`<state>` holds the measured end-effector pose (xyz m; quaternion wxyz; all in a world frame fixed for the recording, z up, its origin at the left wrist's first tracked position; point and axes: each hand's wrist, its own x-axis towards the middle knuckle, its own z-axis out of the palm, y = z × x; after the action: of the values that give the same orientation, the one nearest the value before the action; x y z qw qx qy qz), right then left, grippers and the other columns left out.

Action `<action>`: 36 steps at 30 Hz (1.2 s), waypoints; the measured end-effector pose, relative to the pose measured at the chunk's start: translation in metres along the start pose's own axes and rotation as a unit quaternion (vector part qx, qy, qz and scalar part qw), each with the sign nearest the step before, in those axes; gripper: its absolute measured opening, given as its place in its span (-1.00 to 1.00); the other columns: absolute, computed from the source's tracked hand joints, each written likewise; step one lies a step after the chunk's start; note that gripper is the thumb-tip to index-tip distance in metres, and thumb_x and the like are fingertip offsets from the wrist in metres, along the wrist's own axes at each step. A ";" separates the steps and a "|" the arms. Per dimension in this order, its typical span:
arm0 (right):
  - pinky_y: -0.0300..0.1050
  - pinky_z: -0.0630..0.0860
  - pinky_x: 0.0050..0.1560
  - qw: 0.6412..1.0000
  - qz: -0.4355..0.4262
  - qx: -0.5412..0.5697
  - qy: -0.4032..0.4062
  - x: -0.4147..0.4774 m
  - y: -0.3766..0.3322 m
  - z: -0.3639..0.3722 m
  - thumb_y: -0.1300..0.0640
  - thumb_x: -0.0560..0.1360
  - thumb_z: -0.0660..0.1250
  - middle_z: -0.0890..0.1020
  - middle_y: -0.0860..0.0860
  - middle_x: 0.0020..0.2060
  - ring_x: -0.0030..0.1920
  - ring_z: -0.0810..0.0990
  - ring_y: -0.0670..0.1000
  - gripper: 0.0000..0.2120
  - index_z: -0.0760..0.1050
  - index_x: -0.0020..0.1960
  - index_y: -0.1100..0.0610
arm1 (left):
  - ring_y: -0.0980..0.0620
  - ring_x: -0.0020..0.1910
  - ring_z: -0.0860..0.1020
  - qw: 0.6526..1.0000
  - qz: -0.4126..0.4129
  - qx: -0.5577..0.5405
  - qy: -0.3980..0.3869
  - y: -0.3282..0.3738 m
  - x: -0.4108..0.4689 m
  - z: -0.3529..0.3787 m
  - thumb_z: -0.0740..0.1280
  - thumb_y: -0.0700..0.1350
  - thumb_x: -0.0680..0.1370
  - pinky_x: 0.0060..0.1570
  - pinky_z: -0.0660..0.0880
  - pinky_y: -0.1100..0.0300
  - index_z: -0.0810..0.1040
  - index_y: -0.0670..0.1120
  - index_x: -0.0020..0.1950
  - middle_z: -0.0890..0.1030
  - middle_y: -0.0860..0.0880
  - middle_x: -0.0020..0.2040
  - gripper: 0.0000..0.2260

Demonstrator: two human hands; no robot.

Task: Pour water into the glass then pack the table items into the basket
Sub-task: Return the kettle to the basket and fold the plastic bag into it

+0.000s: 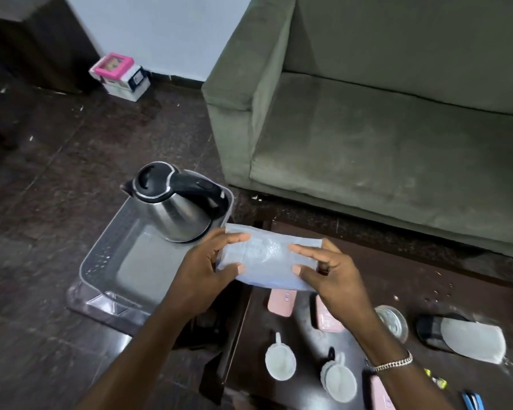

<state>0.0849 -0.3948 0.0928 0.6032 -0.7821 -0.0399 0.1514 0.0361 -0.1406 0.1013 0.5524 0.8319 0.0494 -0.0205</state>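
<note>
Both hands hold a pale blue plastic packet (268, 258) flat in the air, above the table's left edge. My left hand (208, 267) grips its left end, my right hand (329, 276) its right end. A clear plastic basket (101, 261) stands on the floor to the left, with a steel kettle (175, 205) upright in its far end. On the dark table (397, 285) stand a glass (393, 321), two white cups (280, 361) (339, 380), pink packets (280, 303) and a black-and-white item lying on its side (462, 338).
A green sofa (382, 128) stands behind the table. A pink-and-white box (119, 75) sits on the floor by the wall at the back left. Dark floor tiles surround the basket. Small blue and yellow items (471, 400) lie at the table's near right.
</note>
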 end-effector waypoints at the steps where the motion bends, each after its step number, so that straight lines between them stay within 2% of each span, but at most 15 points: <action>1: -0.20 0.45 0.19 1.000 -0.001 -0.006 -0.009 0.003 0.000 0.010 0.35 0.47 0.51 0.55 -0.11 -0.01 0.08 0.56 -0.11 -0.58 0.72 0.16 -0.10 | 0.16 0.25 0.59 1.000 -0.008 -0.003 0.008 -0.005 -0.004 -0.009 0.45 -0.16 0.44 0.15 0.52 0.29 0.64 0.13 0.30 0.54 0.18 0.34 -0.56; 5: -0.48 0.34 -0.10 0.999 -0.032 -0.020 -0.028 0.013 -0.004 0.051 0.39 0.48 0.47 0.47 -0.33 -0.20 -0.20 0.49 -0.28 -0.54 0.71 0.13 -0.16 | 0.11 -0.10 0.58 0.999 -0.024 0.016 0.038 -0.022 -0.017 -0.043 0.44 -0.16 0.43 -0.09 0.50 0.32 0.64 0.14 0.30 0.56 0.19 0.31 -0.55; 8: -0.46 0.34 -0.20 0.997 -0.049 -0.033 -0.040 0.020 -0.004 0.083 0.38 0.49 0.44 0.45 -0.27 -0.25 -0.28 0.47 -0.23 -0.51 0.70 0.11 -0.21 | 0.19 -0.24 0.51 0.998 -0.017 0.038 0.047 -0.038 -0.027 -0.071 0.45 -0.19 0.43 -0.16 0.44 0.38 0.66 0.11 0.28 0.57 0.20 0.24 -0.56; 10: -0.39 0.36 -0.21 0.996 -0.050 -0.058 -0.051 0.023 -0.002 0.107 0.34 0.49 0.44 0.41 -0.20 -0.24 -0.29 0.45 -0.17 -0.54 0.69 0.12 -0.22 | 0.22 -0.19 0.54 0.997 -0.028 0.047 0.056 -0.053 -0.035 -0.095 0.47 -0.18 0.42 -0.15 0.46 0.39 0.68 0.09 0.24 0.56 0.26 0.22 -0.60; 14: -0.38 0.44 -0.08 0.983 -0.074 -0.146 -0.089 0.024 0.000 0.163 0.32 0.51 0.38 0.47 -0.22 -0.17 -0.20 0.56 -0.19 -0.68 0.69 0.20 0.08 | 0.24 0.01 0.60 0.990 -0.058 0.099 0.078 -0.091 -0.040 -0.138 0.52 -0.24 0.46 -0.05 0.47 0.40 0.71 0.08 0.17 0.59 0.22 0.20 -0.66; 16: -0.19 0.54 -0.03 0.960 -0.099 -0.237 -0.113 0.024 0.001 0.190 0.26 0.54 0.31 0.51 -0.13 -0.10 -0.13 0.60 -0.07 -0.72 0.66 0.19 0.12 | 0.31 0.07 0.58 0.983 -0.071 0.152 0.082 -0.114 -0.039 -0.155 0.53 -0.36 0.46 -0.02 0.43 0.51 0.71 0.02 0.18 0.58 0.23 0.20 -0.62; 18: -0.06 0.55 -0.08 0.930 -0.111 -0.325 -0.133 0.027 0.001 0.211 0.26 0.52 0.25 0.54 -0.02 -0.07 -0.11 0.62 0.10 -0.77 0.62 0.09 0.12 | 0.35 0.08 0.55 0.974 -0.090 0.195 0.074 -0.132 -0.034 -0.166 0.52 -0.38 0.47 0.02 0.38 0.61 0.71 -0.01 0.20 0.56 0.23 0.18 -0.61; 20: -0.03 0.49 -0.11 0.901 -0.112 -0.390 -0.153 0.031 0.003 0.231 0.28 0.48 0.24 0.55 0.02 -0.09 -0.11 0.62 0.16 -0.83 0.57 -0.04 0.12 | 0.21 0.11 0.57 0.964 -0.108 0.235 0.059 -0.151 -0.029 -0.171 0.50 -0.38 0.48 0.04 0.36 0.61 0.70 -0.05 0.22 0.55 0.15 0.20 -0.63; 22: 0.00 0.40 0.02 0.862 -0.115 -0.459 -0.179 0.035 0.005 0.248 0.25 0.47 0.27 0.61 0.01 -0.07 0.02 0.58 0.14 -0.85 0.59 -0.06 0.09 | -0.02 0.14 0.60 0.957 -0.123 0.262 0.035 -0.165 -0.024 -0.170 0.47 -0.41 0.47 0.06 0.40 0.45 0.69 -0.13 0.23 0.55 0.04 0.22 -0.64; 24: 0.04 0.29 0.10 0.833 -0.100 -0.509 -0.193 0.038 0.009 0.261 0.19 0.49 0.31 0.62 0.00 -0.02 0.11 0.49 0.14 -0.87 0.62 -0.05 0.05 | -0.19 0.23 0.57 0.944 -0.136 0.299 0.010 -0.175 -0.022 -0.167 0.47 -0.40 0.45 0.21 0.47 0.15 0.66 -0.17 0.28 0.53 -0.10 0.31 -0.60; 26: 0.10 0.23 0.10 0.817 -0.074 -0.544 -0.175 0.040 0.012 0.271 0.12 0.51 0.35 0.55 0.01 0.05 0.13 0.41 0.16 -0.91 0.64 -0.07 0.03 | -0.30 0.29 0.45 0.915 -0.142 0.376 -0.001 -0.179 -0.022 -0.164 0.52 -0.28 0.45 0.35 0.44 -0.12 0.64 -0.09 0.34 0.46 -0.18 0.40 -0.54; 28: 0.12 0.23 0.06 0.814 -0.075 -0.555 -0.153 0.043 0.014 0.280 0.09 0.50 0.41 0.46 0.03 0.09 0.11 0.37 0.17 -0.94 0.65 -0.13 0.03 | -0.27 0.25 0.45 0.911 -0.128 0.392 -0.017 -0.178 -0.021 -0.162 0.55 -0.18 0.46 0.32 0.46 -0.18 0.62 -0.02 0.36 0.45 -0.18 0.35 -0.53; 30: 0.14 0.33 0.07 0.819 -0.117 -0.540 -0.158 0.048 0.015 0.290 0.10 0.48 0.45 0.46 0.05 0.11 0.10 0.41 0.18 -0.96 0.65 -0.10 0.06 | -0.18 0.21 0.54 0.927 -0.122 0.348 -0.075 -0.174 -0.018 -0.161 0.55 -0.12 0.49 0.30 0.49 -0.01 0.58 0.00 0.42 0.45 -0.13 0.29 -0.51; 33: 0.14 0.52 0.07 0.827 -0.136 -0.485 -0.249 0.057 0.018 0.301 0.18 0.52 0.38 0.45 0.07 0.16 0.12 0.47 0.19 -0.83 0.59 0.11 0.09 | -0.14 0.28 0.54 0.902 -0.144 0.373 -0.164 -0.171 -0.012 -0.158 0.52 -0.02 0.52 0.34 0.43 0.08 0.46 0.04 0.52 0.41 -0.09 0.37 -0.42; 36: 0.15 0.58 0.09 0.815 -0.105 -0.483 -0.301 0.061 0.024 0.308 0.19 0.53 0.36 0.44 0.06 0.20 0.16 0.44 0.20 -0.77 0.57 0.18 0.06 | -0.18 0.30 0.54 0.891 -0.159 0.386 -0.181 -0.172 -0.009 -0.156 0.53 -0.04 0.48 0.36 0.44 0.03 0.43 0.03 0.54 0.40 -0.11 0.39 -0.36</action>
<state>0.0521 -0.0997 -0.0108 0.1179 -0.8793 -0.3696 0.2761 0.0055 0.0693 0.0051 0.1770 0.9424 0.0679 -0.2757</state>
